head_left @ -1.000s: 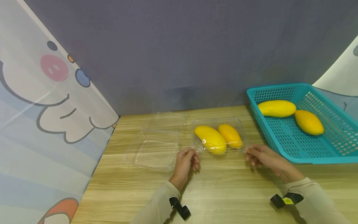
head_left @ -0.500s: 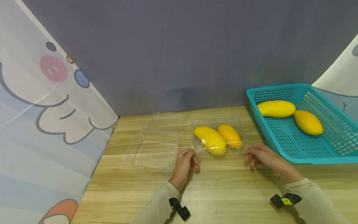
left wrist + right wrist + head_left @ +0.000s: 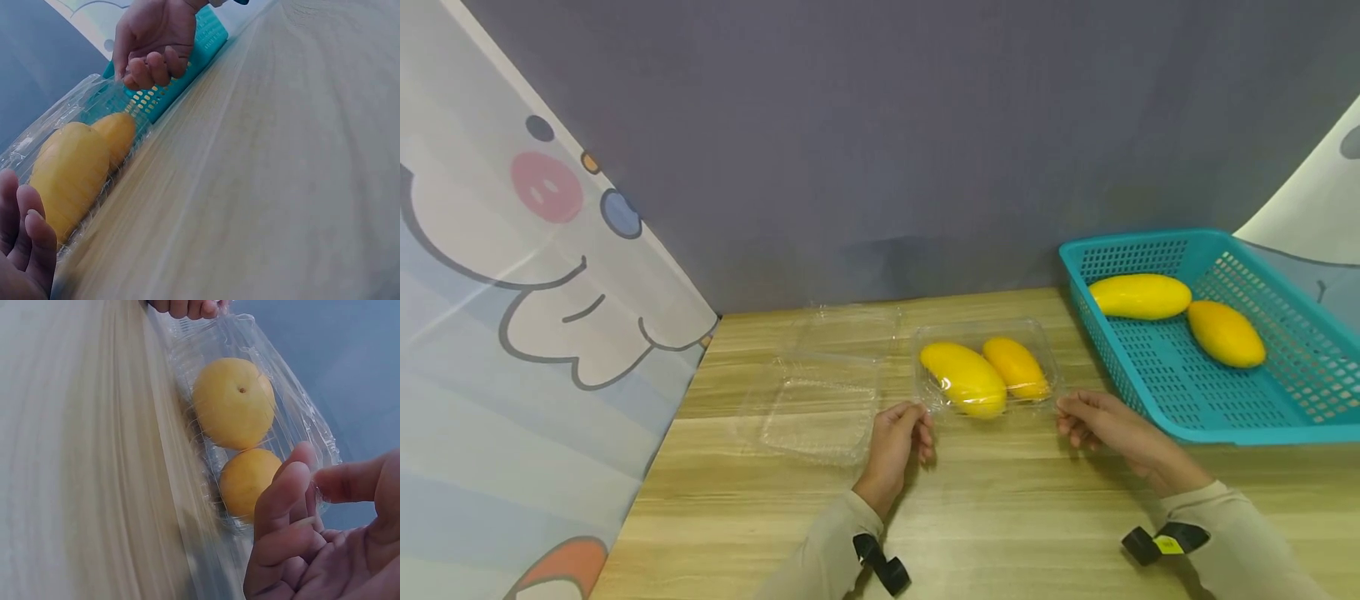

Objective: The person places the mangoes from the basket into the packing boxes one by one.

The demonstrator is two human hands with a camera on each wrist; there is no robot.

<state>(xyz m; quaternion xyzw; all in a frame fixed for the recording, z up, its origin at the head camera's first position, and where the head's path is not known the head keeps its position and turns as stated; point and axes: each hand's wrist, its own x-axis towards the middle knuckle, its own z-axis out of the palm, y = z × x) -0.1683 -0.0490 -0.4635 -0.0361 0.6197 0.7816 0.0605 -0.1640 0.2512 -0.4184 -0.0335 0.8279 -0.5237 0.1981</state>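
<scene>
A lidded clear plastic clamshell container (image 3: 987, 327) rests on the table with two yellow mangoes inside, a larger mango (image 3: 964, 379) at left and a smaller, more orange mango (image 3: 1017, 368) at right. My left hand (image 3: 898, 440) pinches its near left corner between thumb and index finger, the other fingers loosely bent. At the near right corner, my right hand (image 3: 1105, 427) pinches the plastic edge the same way. The right wrist view shows that thumb and fingertip grip on the right hand (image 3: 319, 531) up close. Both mangoes lie under the transparent lid.
Left of the hands lies another clear clamshell (image 3: 820, 408), unfolded with its lid toward the wall. A teal slotted basket (image 3: 1150, 421) stands at the right, holding a yellow mango (image 3: 1141, 297) and an orange-yellow mango (image 3: 1227, 333). A grey wall (image 3: 880, 150) closes off the back.
</scene>
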